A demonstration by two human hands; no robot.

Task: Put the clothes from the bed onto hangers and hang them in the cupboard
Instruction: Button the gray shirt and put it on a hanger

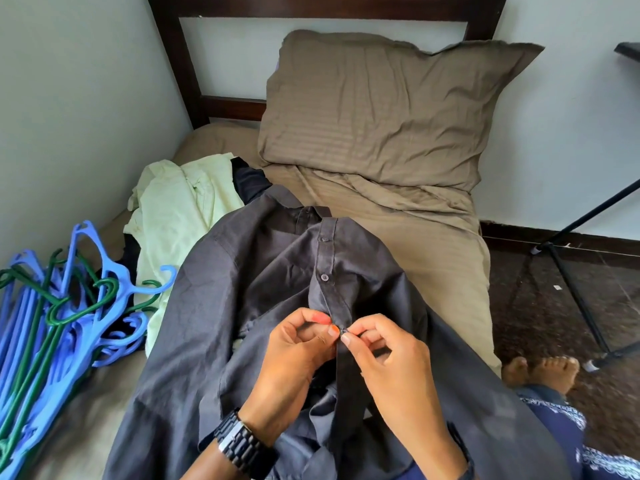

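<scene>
A dark grey shirt (242, 306) lies spread across the near part of a bed (433, 244) and over the person's lap, collar pointing toward a brown pillow (381, 109). The left hand (294, 358) and right hand (384, 362) meet at the shirt's button placket, each pinching the fabric edge between thumb and forefinger around what looks like a small button, though it is mostly hidden by the fingertips. Two buttons above are fastened. A pale green garment (173, 209) lies crumpled behind the shirt. A pile of blue and green hangers (59, 323) rests on the bed's left edge.
</scene>
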